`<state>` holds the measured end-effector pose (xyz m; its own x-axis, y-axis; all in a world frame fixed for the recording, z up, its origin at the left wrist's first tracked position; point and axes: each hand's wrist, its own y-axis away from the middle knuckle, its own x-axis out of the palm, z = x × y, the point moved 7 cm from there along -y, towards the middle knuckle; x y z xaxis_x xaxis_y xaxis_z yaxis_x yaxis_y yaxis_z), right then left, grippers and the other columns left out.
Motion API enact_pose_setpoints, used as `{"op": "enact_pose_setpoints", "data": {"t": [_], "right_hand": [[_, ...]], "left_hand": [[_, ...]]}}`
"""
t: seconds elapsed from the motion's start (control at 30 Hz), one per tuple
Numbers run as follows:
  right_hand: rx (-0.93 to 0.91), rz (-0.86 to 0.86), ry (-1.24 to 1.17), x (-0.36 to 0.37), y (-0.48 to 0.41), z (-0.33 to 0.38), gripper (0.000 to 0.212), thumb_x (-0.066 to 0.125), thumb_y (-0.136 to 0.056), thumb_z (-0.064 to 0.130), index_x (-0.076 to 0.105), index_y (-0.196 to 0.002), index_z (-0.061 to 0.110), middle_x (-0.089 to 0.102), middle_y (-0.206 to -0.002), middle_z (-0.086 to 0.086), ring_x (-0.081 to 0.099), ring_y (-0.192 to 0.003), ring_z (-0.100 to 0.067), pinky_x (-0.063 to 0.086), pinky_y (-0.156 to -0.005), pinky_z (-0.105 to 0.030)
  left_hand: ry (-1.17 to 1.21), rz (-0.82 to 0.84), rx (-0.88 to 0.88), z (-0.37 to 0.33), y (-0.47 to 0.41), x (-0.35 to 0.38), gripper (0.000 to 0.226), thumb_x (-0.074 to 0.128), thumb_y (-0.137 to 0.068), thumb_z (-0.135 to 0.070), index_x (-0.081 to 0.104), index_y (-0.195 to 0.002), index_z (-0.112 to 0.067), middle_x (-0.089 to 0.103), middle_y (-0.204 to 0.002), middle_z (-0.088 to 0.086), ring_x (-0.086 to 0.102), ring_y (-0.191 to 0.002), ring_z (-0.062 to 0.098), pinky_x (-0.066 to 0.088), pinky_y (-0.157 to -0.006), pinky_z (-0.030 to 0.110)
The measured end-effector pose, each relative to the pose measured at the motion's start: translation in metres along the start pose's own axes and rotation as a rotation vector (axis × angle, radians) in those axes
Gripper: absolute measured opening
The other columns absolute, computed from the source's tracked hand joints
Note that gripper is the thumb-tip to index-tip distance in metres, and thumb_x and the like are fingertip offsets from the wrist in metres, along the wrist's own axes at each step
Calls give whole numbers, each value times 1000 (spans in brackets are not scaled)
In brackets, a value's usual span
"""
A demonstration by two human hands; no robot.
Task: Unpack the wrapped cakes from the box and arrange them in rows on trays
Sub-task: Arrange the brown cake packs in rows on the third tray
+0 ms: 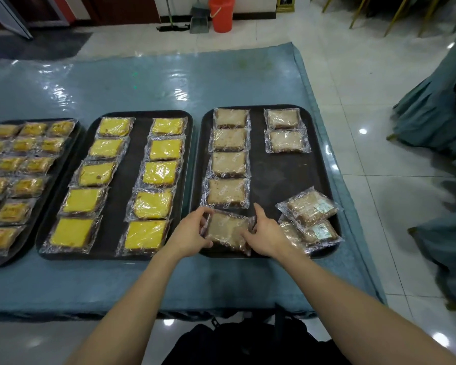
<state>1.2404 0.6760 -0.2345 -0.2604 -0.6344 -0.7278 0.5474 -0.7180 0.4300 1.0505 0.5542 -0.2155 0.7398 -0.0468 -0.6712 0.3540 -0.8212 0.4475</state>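
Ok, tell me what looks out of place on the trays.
The heap of brown cakes at the right tray's near right corner: they lie tilted and overlapping, not in a row. The brown cake that the left hand and right hand grip also sits slightly askew.

Wrapped cakes (229, 164) in rows on trays (274, 175)
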Motion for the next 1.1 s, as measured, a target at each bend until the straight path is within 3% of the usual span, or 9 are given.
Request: {"op": "enact_pose_setpoints", "data": {"t": [0.1,0.23,0.33,0.4,0.5,0.6,0.77,0.9,1.1], "right_hand": [[-3,9,111,-8,-1,3,58,62,-99,60,66,-139,19,78,-115,-12,71,-108,-32,55,-84,-37],[49,-90,-9,-35,8,-3,61,65,-90,71,67,-68,14,66,-60,-1,66,-64,-23,47,-56,-34],[108,-198,-179,-59,14,-26,44,73,-89,63,66,-105,23,70,-88,3,68,-85,-23,54,-72,-35],[148,-210,-297,-72,24,-41,65,77,-87,55,54,-140,26,71,-111,-1,70,-102,-25,58,-90,-41],[194,-268,-206,-91,38,-67,27,78,-89,45,70,-99,20,71,-83,4,67,-81,-21,53,-70,-35],[320,-355,-277,-101,49,-90,37,79,-81,40,59,-67,12,64,-61,0,63,-61,-22,45,-54,-34],[409,-353,-181,-111,64,-108,32,69,-82,41,62,-66,14,67,-63,-2,68,-64,-25,53,-56,-34],[236,-414,139,-117,63,-95,39,61,-96,46,59,-121,17,70,-99,-7,69,-89,-33,56,-72,-41],[116,-374,219,-102,50,-71,18,49,-104,27,55,-93,15,70,-84,-8,63,-70,-32,44,-57,-37]], "left_hand": [[306,23,21,-16,-2,-10,81,81,-78,17,57,-131,-40,62,-121,3,75,-100,29,67,-83,46],[475,76,115,-54,-23,-16,76,61,-83,29,61,-132,-30,70,-119,8,72,-102,24,61,-82,37],[461,126,174,-83,-46,4,75,56,-86,28,62,-134,-29,68,-121,9,71,-104,23,58,-85,36],[393,133,211,-102,-59,26,73,51,-89,25,62,-132,-32,69,-123,4,71,-113,21,58,-84,31],[337,80,220,-127,-74,47,60,51,-96,17,59,-133,-30,70,-122,4,70,-119,22,59,-91,30],[134,33,262,-137,-80,56,39,69,-103,-11,58,-136,-27,68,-124,-1,68,-114,16,57,-104,39],[-180,204,267,-135,-68,83,50,70,-102,-50,57,-146,-31,65,-131,1,68,-111,23,56,-100,41],[135,237,147,-125,-65,97,56,90,-89,-30,59,-136,-32,66,-115,6,73,-94,23,67,-78,37],[157,262,114,-100,-51,92,41,91,-86,-11,64,-112,-26,66,-85,5,67,-73,17,64,-75,42]]}}
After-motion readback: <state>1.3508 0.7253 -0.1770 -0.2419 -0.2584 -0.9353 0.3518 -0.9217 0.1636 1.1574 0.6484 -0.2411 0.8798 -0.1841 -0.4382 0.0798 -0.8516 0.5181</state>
